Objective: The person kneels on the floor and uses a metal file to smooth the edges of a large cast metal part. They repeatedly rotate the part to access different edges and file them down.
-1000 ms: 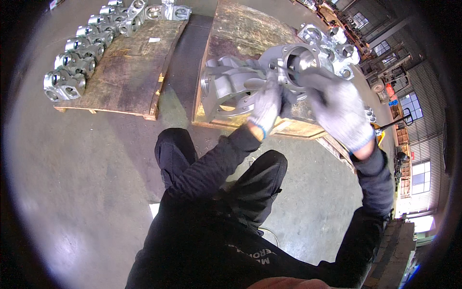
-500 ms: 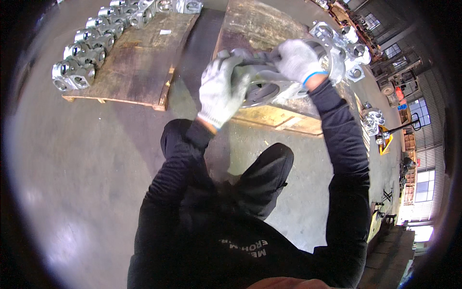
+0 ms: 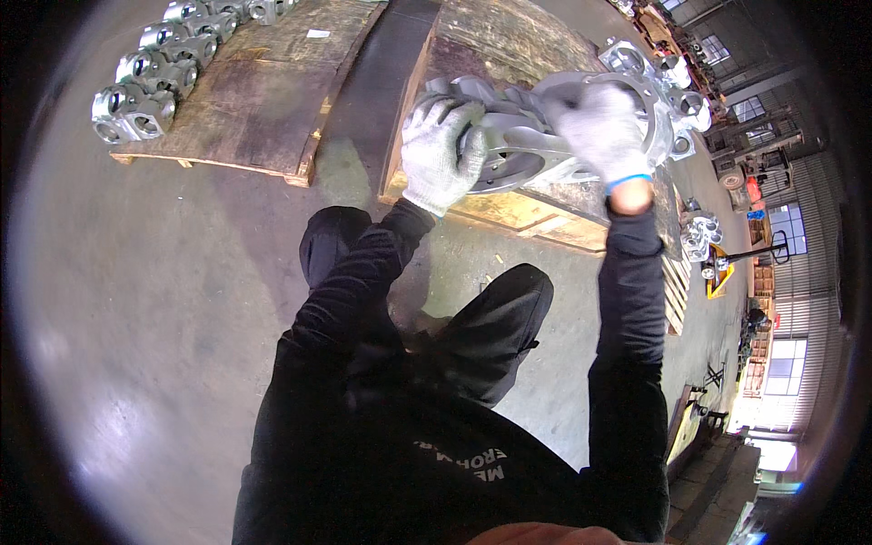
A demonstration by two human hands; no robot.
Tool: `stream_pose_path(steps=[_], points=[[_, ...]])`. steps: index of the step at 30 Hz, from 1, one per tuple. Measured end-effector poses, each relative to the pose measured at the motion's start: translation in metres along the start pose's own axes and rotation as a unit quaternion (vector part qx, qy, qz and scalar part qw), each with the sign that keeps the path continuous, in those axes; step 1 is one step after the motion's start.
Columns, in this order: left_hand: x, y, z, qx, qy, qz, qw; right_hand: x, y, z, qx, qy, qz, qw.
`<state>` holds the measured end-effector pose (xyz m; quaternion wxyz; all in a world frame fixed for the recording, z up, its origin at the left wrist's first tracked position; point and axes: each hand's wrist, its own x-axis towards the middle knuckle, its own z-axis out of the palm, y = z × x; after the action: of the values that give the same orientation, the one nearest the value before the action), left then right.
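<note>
A large silver-grey metal casting (image 3: 523, 138), with round openings and a wide ring flange at its right end, lies over the near part of the right-hand wooden pallet (image 3: 486, 45). My left hand (image 3: 443, 154), in a white knit glove, grips its left end, fingers curled over the top and thumb toward the opening. My right hand (image 3: 601, 136), gloved too with a blue cuff edge, is over the casting beside the flange. Motion smears its fingers, so its hold on the metal is unclear.
Another wooden pallet (image 3: 263, 100) lies to the left, with several smaller shiny castings (image 3: 136, 113) lined along its left edge. More castings (image 3: 681, 109) stand past the right pallet. Farther right is a yellow pallet jack (image 3: 718, 272). My knees are below the pallet's near edge.
My right hand has shifted right and slightly down along the casting, its forearm now straighter. My left hand moved slightly right and stays on the left end. The view has shifted a little.
</note>
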<state>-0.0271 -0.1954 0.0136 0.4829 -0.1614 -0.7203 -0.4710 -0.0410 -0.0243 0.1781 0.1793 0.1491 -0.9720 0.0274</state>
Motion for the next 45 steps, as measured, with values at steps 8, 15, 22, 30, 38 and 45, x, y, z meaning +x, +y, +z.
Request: stream_pose_path(steps=[8, 15, 22, 30, 38, 45], points=[[-0.001, -0.002, -0.002, 0.013, -0.031, 0.008, 0.999, 0.020, -0.012, -0.036, -0.090, -0.118, -0.072, 0.986], [-0.001, -0.002, -0.001, 0.002, -0.017, 0.001, 1.000, -0.013, -0.018, 0.018, 0.025, 0.002, 0.033, 0.999], [-0.002, 0.004, -0.004, -0.004, -0.039, -0.026, 0.999, -0.018, 0.001, 0.019, 0.045, 0.039, -0.012, 0.998], [-0.001, -0.002, -0.001, 0.020, -0.017, -0.004, 1.000, -0.015, -0.005, 0.003, 0.066, -0.023, -0.042, 0.997], [-0.006, -0.006, 0.002, -0.010, -0.026, -0.014, 1.000, 0.006, -0.013, -0.020, 0.061, -0.114, -0.096, 0.987], [-0.009, -0.011, -0.009, -0.034, -0.021, 0.014, 0.999, 0.025, -0.029, -0.011, 0.094, -0.151, -0.205, 0.963]])
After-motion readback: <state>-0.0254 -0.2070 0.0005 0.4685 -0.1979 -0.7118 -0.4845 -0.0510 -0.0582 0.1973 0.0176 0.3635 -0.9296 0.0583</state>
